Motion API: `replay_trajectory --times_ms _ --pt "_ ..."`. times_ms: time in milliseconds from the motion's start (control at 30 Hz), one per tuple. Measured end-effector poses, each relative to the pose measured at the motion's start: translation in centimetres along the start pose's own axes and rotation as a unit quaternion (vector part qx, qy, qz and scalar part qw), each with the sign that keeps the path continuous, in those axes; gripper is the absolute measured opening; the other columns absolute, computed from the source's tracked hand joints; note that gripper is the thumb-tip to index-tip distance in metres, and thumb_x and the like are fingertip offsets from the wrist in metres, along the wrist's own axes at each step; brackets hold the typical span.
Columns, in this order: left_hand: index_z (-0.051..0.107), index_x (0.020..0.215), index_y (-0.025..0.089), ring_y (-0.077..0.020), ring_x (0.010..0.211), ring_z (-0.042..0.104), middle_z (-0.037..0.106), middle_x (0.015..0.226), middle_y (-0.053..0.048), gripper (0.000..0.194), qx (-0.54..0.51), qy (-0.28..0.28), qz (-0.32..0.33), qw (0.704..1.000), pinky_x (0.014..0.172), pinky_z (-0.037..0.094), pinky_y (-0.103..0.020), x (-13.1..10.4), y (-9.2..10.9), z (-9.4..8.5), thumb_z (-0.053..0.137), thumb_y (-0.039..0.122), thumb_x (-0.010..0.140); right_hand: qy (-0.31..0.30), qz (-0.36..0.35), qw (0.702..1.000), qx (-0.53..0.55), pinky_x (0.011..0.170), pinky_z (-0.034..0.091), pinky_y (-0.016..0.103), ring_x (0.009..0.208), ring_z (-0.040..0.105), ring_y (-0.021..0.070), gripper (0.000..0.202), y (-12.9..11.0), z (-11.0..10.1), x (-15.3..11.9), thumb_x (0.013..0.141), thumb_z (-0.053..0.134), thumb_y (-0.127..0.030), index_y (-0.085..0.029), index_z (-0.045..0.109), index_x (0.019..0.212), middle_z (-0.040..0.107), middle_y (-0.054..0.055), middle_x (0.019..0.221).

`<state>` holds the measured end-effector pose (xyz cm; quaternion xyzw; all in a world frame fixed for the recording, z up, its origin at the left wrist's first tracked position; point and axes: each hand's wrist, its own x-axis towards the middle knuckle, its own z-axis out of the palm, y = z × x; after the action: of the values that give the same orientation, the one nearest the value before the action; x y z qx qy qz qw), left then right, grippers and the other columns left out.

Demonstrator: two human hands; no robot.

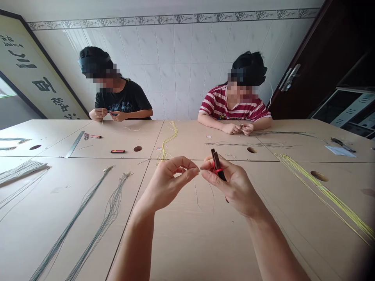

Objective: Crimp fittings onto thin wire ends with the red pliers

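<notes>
My left hand is closed in a pinch, thumb against forefinger, on the end of a thin cord. Almost touching it, the fingertips of my right hand meet at the same spot, where a tiny light-coloured piece is too small to name. Tucked in my right hand is a small black-and-red tool that looks like pliers, its dark ends pointing up and the rest hidden by the palm. Two thin strands hang below my fingers above the tan table.
Bundles of grey-green cords lie at left; yellow cords lie at right and more yellow cords mid-table. Across sit two people, one in black, one in stripes, handling small things. A ruler and cable holes are also there.
</notes>
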<state>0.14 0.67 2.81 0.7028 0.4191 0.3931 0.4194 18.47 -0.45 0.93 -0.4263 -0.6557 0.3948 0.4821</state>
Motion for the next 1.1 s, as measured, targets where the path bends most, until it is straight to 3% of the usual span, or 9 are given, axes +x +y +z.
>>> replay_trajectory --times_ms 167,400,567,833,1100 --pt "0.060 0.077 0.017 -0.0129 0.071 0.054 0.066 0.082 -0.004 0.025 -0.020 -0.009 0.002 1.000 0.069 0.044 -0.028 0.0 -0.1 0.1 0.057 0.038 0.091 0.001 0.013 1.000 -0.001 0.063 0.039 0.027 0.070 0.047 0.0120 0.016 0.1 0.4 0.0 0.084 0.065 -0.039 -0.023 0.063 0.087 0.053 0.000 0.089" --pt "0.063 0.078 0.020 -0.0123 0.069 0.052 0.062 0.073 0.000 0.023 0.076 0.039 0.024 0.996 0.053 0.037 -0.023 -0.1 0.0 0.7 0.056 0.036 0.092 0.024 -0.005 1.000 -0.015 0.066 0.039 0.029 0.077 0.050 0.0151 0.014 0.4 0.5 0.1 0.088 0.061 -0.037 -0.023 0.062 0.084 0.054 0.001 0.084" --pt "0.060 0.076 0.020 -0.0148 0.075 0.054 0.060 0.070 0.000 0.021 0.113 0.070 0.038 0.990 0.059 0.041 -0.024 -0.1 -0.1 1.3 0.054 0.032 0.092 0.037 0.002 0.999 -0.026 0.061 0.037 0.028 0.071 0.047 0.0145 0.018 0.7 0.4 0.1 0.088 0.061 -0.038 -0.022 0.058 0.080 0.051 0.000 0.076" --pt "0.056 0.077 0.021 -0.0164 0.088 0.057 0.061 0.078 0.000 0.016 0.113 0.054 0.023 0.992 0.059 0.041 -0.022 -0.2 0.0 1.5 0.054 0.029 0.091 0.015 0.035 0.999 0.005 0.057 0.032 0.026 0.066 0.042 0.0128 0.016 0.5 0.4 0.2 0.086 0.060 -0.035 -0.023 0.054 0.078 0.045 -0.002 0.072" --pt "0.057 0.078 0.021 -0.0159 0.086 0.056 0.058 0.076 0.000 0.016 0.110 0.044 0.034 0.992 0.057 0.039 -0.022 -0.2 0.1 1.5 0.053 0.029 0.093 0.009 0.040 0.999 0.015 0.058 0.032 0.027 0.066 0.040 0.0128 0.015 0.4 0.1 0.1 0.085 0.060 -0.033 -0.022 0.053 0.078 0.045 -0.003 0.072"
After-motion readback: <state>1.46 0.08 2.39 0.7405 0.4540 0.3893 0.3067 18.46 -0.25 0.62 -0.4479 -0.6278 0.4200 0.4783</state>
